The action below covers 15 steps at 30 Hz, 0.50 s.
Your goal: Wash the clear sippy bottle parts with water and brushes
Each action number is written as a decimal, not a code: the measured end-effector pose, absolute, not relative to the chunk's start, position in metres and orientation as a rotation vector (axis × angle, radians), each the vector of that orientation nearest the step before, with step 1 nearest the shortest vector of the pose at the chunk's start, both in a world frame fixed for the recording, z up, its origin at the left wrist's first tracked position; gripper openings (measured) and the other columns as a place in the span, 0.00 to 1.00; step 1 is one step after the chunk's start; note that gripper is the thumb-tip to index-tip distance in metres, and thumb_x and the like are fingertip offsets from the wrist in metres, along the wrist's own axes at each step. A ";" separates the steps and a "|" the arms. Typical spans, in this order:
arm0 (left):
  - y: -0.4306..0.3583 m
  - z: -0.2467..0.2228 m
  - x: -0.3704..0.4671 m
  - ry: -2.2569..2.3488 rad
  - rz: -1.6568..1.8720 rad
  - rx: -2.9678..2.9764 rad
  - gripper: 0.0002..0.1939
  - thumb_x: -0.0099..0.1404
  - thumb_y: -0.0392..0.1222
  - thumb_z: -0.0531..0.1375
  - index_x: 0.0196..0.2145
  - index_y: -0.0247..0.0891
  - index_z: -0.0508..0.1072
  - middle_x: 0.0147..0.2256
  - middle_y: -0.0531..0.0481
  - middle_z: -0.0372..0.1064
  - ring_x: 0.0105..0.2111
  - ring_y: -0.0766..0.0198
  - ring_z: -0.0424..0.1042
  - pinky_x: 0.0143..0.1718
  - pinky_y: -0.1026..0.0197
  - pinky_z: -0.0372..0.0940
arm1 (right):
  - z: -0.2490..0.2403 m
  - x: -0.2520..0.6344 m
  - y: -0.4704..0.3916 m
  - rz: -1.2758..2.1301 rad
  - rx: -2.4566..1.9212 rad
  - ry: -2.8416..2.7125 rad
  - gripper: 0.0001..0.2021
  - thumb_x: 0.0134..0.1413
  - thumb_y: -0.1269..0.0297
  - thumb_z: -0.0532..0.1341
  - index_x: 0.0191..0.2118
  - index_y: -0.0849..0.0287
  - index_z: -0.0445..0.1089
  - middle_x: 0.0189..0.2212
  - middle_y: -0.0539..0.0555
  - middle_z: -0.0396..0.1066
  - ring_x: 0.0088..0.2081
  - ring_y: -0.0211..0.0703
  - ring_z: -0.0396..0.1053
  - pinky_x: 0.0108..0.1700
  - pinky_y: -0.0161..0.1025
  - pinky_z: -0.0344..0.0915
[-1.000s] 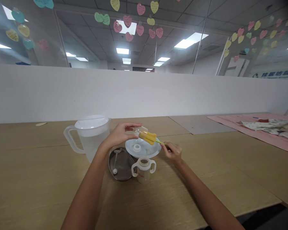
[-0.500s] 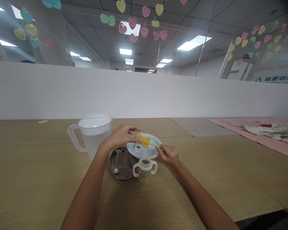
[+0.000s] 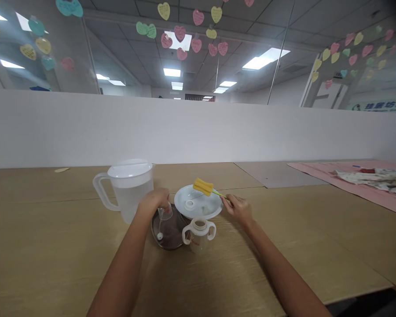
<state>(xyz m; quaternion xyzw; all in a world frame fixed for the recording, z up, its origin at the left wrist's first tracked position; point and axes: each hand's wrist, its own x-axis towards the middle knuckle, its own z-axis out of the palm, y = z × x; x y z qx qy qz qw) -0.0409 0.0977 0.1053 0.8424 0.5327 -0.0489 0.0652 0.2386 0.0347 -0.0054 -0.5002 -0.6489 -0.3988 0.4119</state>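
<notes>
My right hand (image 3: pixel 239 208) grips the thin green handle of a bottle brush with a yellow sponge head (image 3: pixel 203 186), held above the white plate (image 3: pixel 214 205). My left hand (image 3: pixel 155 201) is lowered over the round metal tray (image 3: pixel 166 231) and holds a small clear plastic piece (image 3: pixel 165 213) just above it. A small handled baby cup (image 3: pixel 198 233) stands in front of the plate. A white ring (image 3: pixel 188 204) lies on the plate.
A frosted white lidded pitcher (image 3: pixel 127 187) stands left of my left hand. A white partition wall (image 3: pixel 198 132) runs behind the wooden table (image 3: pixel 53 246). A pink cloth (image 3: pixel 366 187) with folded fabrics lies at the far right.
My left hand dropped from beside the brush head down to the metal tray with the clear piece. The sponge head has come out of the clear piece and lifted slightly to the right.
</notes>
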 end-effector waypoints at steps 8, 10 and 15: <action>0.113 0.077 -0.029 1.513 -0.117 2.620 0.12 0.39 0.34 0.64 0.26 0.37 0.73 0.32 0.46 0.74 0.32 0.57 0.71 0.28 0.64 0.62 | -0.007 0.237 0.035 -0.993 -1.285 -1.583 0.15 0.56 0.59 0.54 0.23 0.60 0.67 0.14 0.48 0.65 0.16 0.31 0.60 0.22 0.31 0.51; 0.114 0.074 -0.029 1.498 -0.084 2.635 0.13 0.41 0.36 0.64 0.30 0.36 0.73 0.34 0.42 0.73 0.33 0.55 0.71 0.29 0.63 0.62 | -0.008 0.237 0.036 -0.979 -1.286 -1.590 0.15 0.56 0.59 0.54 0.23 0.60 0.67 0.14 0.48 0.64 0.16 0.31 0.60 0.22 0.31 0.51; 0.119 0.066 -0.027 1.494 0.019 2.653 0.20 0.48 0.41 0.61 0.41 0.35 0.70 0.41 0.37 0.70 0.39 0.52 0.71 0.33 0.61 0.64 | -0.009 0.239 0.037 -0.953 -1.275 -1.610 0.14 0.56 0.59 0.54 0.24 0.60 0.68 0.14 0.48 0.64 0.17 0.31 0.61 0.22 0.31 0.52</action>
